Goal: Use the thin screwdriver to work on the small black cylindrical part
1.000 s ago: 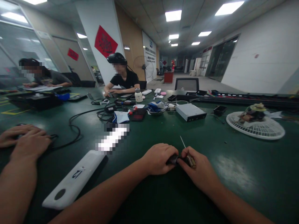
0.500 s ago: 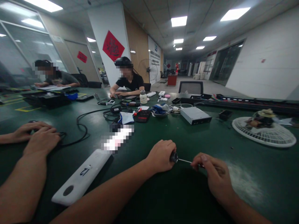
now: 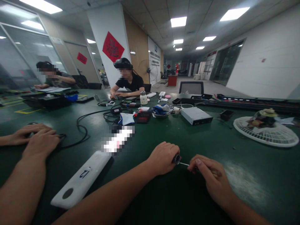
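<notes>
My left hand (image 3: 164, 158) is closed around a dark cylindrical part (image 3: 177, 159), whose round open end faces right and sticks out past my fingers. Its other end is hidden in my palm. My right hand (image 3: 212, 178) grips a screwdriver (image 3: 184, 164) by its handle, which the fingers mostly cover. The thin metal shaft points left, and its tip meets the rim or opening of the cylinder; I cannot tell how deep it reaches. Both hands are held low over the green table (image 3: 145, 137).
A long white device (image 3: 82, 178) marked 12 lies left of my forearm. Another person's hands (image 3: 42, 137) rest beside a black cable (image 3: 78, 125). Farther back are a grey disc drive (image 3: 196, 116), a white fan grille (image 3: 267, 136), a bottle (image 3: 143, 97) and a seated person (image 3: 130, 79).
My right hand has moved slightly left, so less of the shaft shows between my hands. My left hand has shifted a little right. The far-left person has raised a hand.
</notes>
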`<state>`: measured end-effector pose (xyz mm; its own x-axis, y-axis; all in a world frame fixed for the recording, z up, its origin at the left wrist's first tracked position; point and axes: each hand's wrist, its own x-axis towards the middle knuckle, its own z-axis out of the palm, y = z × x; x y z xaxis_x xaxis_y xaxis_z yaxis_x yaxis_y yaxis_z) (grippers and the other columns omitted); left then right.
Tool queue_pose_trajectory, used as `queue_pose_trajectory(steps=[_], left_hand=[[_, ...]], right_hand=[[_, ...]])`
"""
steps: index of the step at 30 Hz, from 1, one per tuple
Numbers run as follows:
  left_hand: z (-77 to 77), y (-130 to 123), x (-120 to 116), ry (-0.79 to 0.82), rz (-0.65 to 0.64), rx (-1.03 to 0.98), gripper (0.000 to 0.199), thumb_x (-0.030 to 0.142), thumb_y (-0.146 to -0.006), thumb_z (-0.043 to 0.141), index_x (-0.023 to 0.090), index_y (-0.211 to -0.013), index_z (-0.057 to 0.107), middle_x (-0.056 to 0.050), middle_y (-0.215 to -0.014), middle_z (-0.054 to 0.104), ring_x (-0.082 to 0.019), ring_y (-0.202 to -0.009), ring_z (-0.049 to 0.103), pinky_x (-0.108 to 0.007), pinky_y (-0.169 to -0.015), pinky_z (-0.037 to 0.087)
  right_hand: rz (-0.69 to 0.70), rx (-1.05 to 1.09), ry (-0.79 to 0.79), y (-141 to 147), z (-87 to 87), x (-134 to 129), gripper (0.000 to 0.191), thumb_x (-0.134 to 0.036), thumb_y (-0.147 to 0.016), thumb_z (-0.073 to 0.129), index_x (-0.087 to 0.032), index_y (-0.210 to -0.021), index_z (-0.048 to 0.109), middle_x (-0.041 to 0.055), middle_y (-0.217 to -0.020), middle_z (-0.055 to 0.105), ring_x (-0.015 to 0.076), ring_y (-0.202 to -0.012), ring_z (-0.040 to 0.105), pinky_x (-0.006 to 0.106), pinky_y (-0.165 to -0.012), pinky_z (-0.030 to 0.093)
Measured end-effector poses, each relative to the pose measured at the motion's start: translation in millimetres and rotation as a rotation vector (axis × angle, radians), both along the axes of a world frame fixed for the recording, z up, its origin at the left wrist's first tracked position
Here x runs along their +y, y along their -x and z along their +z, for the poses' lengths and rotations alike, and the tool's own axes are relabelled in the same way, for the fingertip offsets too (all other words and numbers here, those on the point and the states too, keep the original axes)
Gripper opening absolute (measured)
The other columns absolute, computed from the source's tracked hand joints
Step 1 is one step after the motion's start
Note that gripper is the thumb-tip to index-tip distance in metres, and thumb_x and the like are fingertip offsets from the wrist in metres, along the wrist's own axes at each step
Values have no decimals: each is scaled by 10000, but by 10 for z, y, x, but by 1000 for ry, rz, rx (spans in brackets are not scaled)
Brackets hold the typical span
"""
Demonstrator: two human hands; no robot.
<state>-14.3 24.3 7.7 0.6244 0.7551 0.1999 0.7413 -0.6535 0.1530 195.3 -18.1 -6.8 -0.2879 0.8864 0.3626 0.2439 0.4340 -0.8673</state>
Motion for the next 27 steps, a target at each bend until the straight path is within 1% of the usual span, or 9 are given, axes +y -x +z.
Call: queue_pose_trajectory(steps=[4, 8, 10, 12, 14, 17, 21, 24, 27], left_hand=[[2, -6, -1, -11, -21, 51, 139, 257, -856, 619, 208, -978, 570, -42, -982, 650, -202, -920, 594, -328, -790, 415], [-13, -6, 4, -12, 7, 79, 130, 333, -878, 601, 212, -924, 587, -34, -892, 663, -198, -838, 613, -327, -740, 416], [-29, -3, 6, -24, 7, 72, 223, 427, -918, 548, 212, -870, 582, -23, -812, 663, -193, -776, 614, -328, -711, 412], [-39, 1, 8, -28, -3, 64, 289, 478, -937, 509, 213, -841, 573, -11, -761, 658, -185, -733, 612, -325, -695, 410], [-43, 5, 9, -23, -8, 64, 264, 460, -934, 518, 216, -846, 570, -3, -758, 659, -178, -721, 614, -319, -696, 413], [-37, 9, 8, -11, 16, 76, 160, 380, -872, 593, 220, -868, 574, 1, -783, 663, -182, -732, 620, -321, -707, 430], [-25, 1, -2, -12, 68, 81, 187, 393, -883, 557, 214, -833, 580, -8, -754, 653, -185, -689, 610, -323, -692, 443], [-22, -12, -5, -15, 81, 82, 269, 449, -913, 511, 209, -816, 587, -22, -750, 655, -193, -692, 614, -326, -683, 442], [-31, -15, 4, -11, 76, 78, 260, 440, -908, 522, 207, -813, 590, -20, -753, 658, -193, -697, 616, -326, -681, 443]], right_hand=[[-89, -3, -31, -7, -15, 12, 420, -398, -1005, 424, -209, -740, 690, 36, -712, 628, 192, -680, 607, 318, -622, 467], [-9, 10, -42, -11, -15, 0, 374, -394, -997, 443, -215, -814, 716, 53, -784, 658, 203, -703, 618, 332, -635, 486], [28, -3, -26, -9, -16, -8, 387, -397, -996, 444, -214, -786, 712, 59, -790, 667, 207, -706, 620, 336, -633, 486], [15, -25, -12, -8, -23, -9, 417, -406, -998, 437, -214, -733, 694, 53, -743, 653, 206, -689, 613, 333, -615, 472], [-44, -35, -9, -9, -36, -3, 436, -414, -1003, 426, -216, -707, 678, 41, -704, 631, 197, -669, 602, 326, -600, 456], [-98, -19, -19, -10, -43, 8, 416, -412, -1006, 422, -218, -750, 687, 29, -717, 620, 188, -675, 598, 319, -614, 454], [-14, -1, -30, -4, -14, 5, 363, -394, -999, 447, -218, -833, 718, 36, -786, 646, 190, -702, 609, 322, -642, 461], [36, 9, -22, 0, 13, 3, 415, -393, -1002, 434, -205, -756, 711, 48, -775, 657, 192, -696, 610, 324, -635, 458], [-35, 1, -13, 3, 19, 11, 444, -394, -1003, 426, -198, -704, 688, 40, -714, 633, 183, -662, 591, 315, -608, 447]])
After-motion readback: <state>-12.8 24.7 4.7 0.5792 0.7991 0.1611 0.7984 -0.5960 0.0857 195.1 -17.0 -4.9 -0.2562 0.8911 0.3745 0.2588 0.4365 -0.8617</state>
